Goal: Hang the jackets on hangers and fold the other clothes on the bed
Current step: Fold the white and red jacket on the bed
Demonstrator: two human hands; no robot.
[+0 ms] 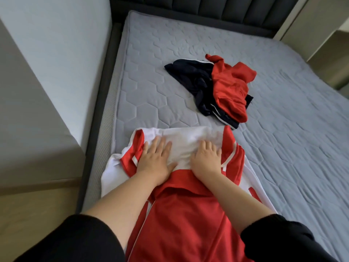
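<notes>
A view looking down from a person's head onto a bed (283, 148) with a bare grey quilted mattress. A red and white garment (179, 214) lies spread flat at the near edge of the mattress, its white part farther from the viewer and its red part nearer. Both hands press down on the white section. The left hand (155, 159) lies flat with fingers straight and spread, just beside a red sleeve trimmed in white. The right hand (205, 157) also rests palm down, its fingers slightly bent at the tips; it appears to press rather than pinch the cloth, though the fingertips are hard to read. Black sleeves cover both upper arms. Farther up the mattress, apart from the spread garment, lies a crumpled heap: a dark navy garment (192, 80) with white stripes, and a red garment (230, 87) bunched on top of it. A dark padded headboard (207, 4) stands at the far end.
</notes>
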